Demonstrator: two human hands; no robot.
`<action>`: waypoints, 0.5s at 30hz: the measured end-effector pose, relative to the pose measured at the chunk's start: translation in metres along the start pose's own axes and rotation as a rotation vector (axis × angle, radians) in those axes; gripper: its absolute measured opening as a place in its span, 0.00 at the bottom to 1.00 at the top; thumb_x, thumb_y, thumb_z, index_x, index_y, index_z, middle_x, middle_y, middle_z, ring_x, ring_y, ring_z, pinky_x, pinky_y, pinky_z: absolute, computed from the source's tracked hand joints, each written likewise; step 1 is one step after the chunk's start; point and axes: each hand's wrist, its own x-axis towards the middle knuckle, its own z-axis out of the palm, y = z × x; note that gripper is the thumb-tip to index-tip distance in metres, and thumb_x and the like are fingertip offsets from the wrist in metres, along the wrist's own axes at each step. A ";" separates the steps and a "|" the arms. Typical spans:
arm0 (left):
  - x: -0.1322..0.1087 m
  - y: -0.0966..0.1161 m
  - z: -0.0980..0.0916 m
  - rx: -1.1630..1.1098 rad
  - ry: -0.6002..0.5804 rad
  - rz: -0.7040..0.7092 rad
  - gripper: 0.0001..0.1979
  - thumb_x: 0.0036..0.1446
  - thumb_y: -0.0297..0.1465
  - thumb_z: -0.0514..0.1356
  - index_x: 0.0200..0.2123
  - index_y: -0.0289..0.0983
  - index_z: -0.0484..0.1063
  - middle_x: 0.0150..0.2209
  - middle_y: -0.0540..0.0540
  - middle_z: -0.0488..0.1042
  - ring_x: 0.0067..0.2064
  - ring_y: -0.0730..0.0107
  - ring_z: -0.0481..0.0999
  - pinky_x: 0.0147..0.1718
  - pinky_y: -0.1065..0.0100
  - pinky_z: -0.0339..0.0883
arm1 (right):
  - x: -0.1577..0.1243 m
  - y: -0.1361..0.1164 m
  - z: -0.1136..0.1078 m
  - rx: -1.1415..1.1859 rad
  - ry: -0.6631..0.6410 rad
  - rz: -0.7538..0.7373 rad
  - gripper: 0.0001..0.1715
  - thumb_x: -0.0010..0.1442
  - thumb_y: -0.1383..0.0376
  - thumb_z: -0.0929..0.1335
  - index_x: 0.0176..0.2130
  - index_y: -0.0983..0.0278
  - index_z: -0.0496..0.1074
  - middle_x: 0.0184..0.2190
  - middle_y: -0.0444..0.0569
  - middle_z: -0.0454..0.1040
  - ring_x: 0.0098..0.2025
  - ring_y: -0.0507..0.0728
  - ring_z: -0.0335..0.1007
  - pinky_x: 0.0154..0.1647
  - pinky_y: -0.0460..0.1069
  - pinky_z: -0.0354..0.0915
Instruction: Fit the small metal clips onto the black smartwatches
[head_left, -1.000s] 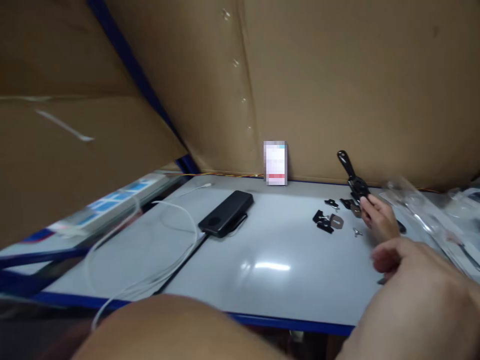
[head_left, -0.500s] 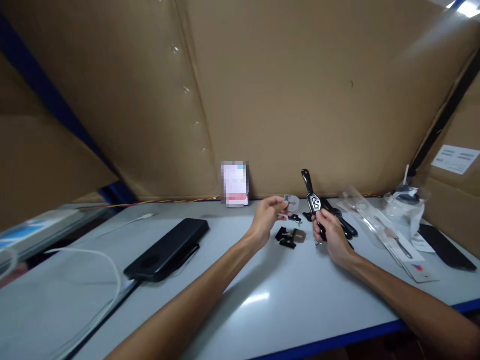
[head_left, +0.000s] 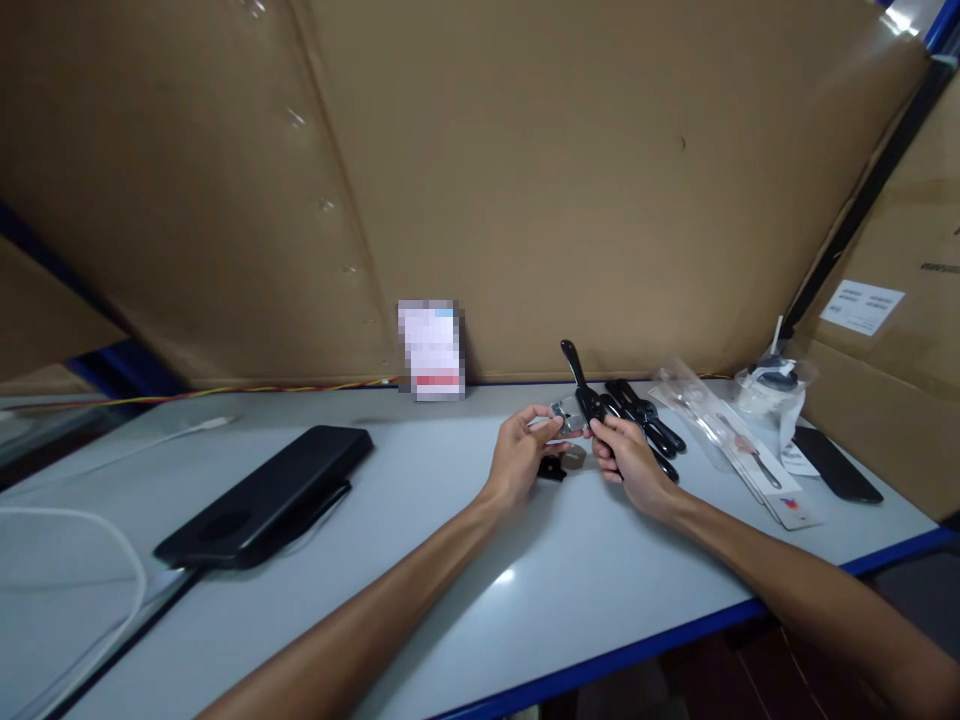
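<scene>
Nearest, the blue front edge bounds a pale grey tabletop, with a black slab-shaped device at the left beside a loop of white cable. Both forearms reach inward over the surface. The left hand pinches a small, thin slotted plate between thumb and fingers; it is silvery, with a bright sheen, and partly covered by the fingertips. Below it on the tabletop lie a small black part and a brownish plate, half hidden by the hands. The right hand has its fingers closed around a black spokeshave, held just above the tabletop right beside the silvery plate; whether the two touch cannot be told. The spokeshave is glossy, its broad middle flaring from a slender handle that tilts up and leftward to a rounded end; its lower part is hidden by the fingers. Just beyond and to the right lie more black-handled tools, then long clear plastic packaging. Farthest, a pixelated upright panel leans against the brown cardboard wall.
</scene>
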 end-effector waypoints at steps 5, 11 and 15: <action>0.000 -0.001 0.001 0.024 -0.025 0.015 0.21 0.39 0.39 0.75 0.30 0.37 0.69 0.26 0.49 0.77 0.32 0.62 0.81 0.34 0.65 0.74 | 0.000 0.001 -0.002 -0.053 -0.046 0.020 0.28 0.52 0.44 0.74 0.30 0.61 0.62 0.19 0.34 0.55 0.17 0.44 0.43 0.16 0.43 0.38; -0.002 -0.001 0.004 0.107 0.054 0.090 0.18 0.41 0.40 0.72 0.25 0.35 0.71 0.21 0.52 0.70 0.23 0.76 0.68 0.22 0.74 0.65 | 0.001 0.006 -0.004 -0.131 -0.052 -0.058 0.27 0.55 0.44 0.73 0.30 0.62 0.63 0.19 0.35 0.55 0.18 0.45 0.45 0.16 0.44 0.39; -0.004 0.000 0.005 0.089 0.054 0.056 0.17 0.40 0.40 0.72 0.24 0.34 0.72 0.21 0.51 0.70 0.23 0.75 0.69 0.22 0.72 0.68 | 0.002 0.006 -0.006 -0.169 -0.050 -0.064 0.27 0.56 0.44 0.72 0.30 0.61 0.60 0.19 0.35 0.55 0.17 0.45 0.45 0.15 0.44 0.40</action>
